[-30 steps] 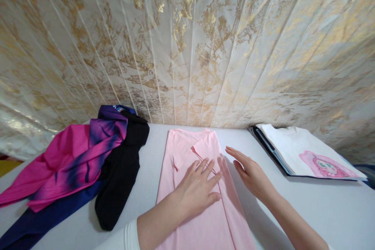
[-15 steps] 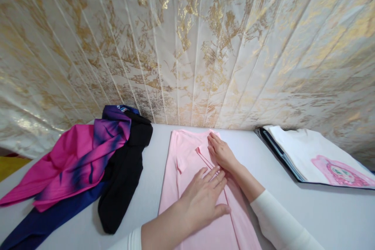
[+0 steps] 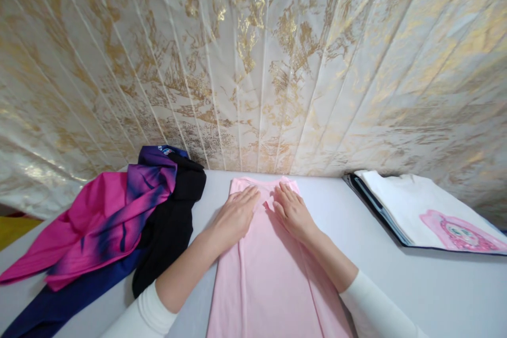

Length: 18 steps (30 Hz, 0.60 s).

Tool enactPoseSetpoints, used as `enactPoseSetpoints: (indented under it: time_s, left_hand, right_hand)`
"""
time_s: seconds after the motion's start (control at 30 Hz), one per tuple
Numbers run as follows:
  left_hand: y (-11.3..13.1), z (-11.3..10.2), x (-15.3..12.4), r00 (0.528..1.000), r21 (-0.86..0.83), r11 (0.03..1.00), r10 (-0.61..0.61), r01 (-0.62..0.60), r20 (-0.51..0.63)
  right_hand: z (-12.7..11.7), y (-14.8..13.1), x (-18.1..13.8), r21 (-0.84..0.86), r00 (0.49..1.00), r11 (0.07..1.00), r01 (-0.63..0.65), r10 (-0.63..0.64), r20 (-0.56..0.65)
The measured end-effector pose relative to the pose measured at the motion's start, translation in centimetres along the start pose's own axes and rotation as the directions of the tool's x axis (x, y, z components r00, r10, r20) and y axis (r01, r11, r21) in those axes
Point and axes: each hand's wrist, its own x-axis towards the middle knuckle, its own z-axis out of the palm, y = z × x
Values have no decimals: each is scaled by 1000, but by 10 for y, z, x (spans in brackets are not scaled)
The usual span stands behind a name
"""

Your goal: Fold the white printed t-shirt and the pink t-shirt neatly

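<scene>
A pink garment [image 3: 273,274], with both long sides folded inward, lies lengthwise on the table in front of me. My left hand [image 3: 236,215] rests flat on its upper left part, fingers stretched toward the neckline. On the upper right part lies my right hand [image 3: 292,211], also flat, its fingertips close to the neckline. A narrow gap of pink cloth separates the two hands. Neither one grips the fabric. The garment's near end runs out of the bottom of the view.
To the left is a loose heap of clothes: a pink and purple garment [image 3: 99,222], a black one [image 3: 172,232] and dark blue cloth [image 3: 75,296]. A folded stack with a white printed shirt [image 3: 412,206] on top lies right. A gold-patterned curtain [image 3: 253,63] hangs behind the white table [image 3: 396,296].
My left hand has moved up and left from the garment's middle to its upper left side. My right hand stays near the upper right, shifted only slightly.
</scene>
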Motion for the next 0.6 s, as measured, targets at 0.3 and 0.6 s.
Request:
enactPoseSetpoints:
  time_s: [0.3, 0.6]
  left_hand:
    - [-18, 32, -5, 997, 0, 999, -34, 34, 73]
    - [-5, 25, -7, 999, 55, 998, 16, -19, 49]
  right_hand:
    - [-1, -15, -6, -76, 997, 997, 19, -13, 76]
    - [-12, 6, -2, 232, 999, 973, -23, 31, -31]
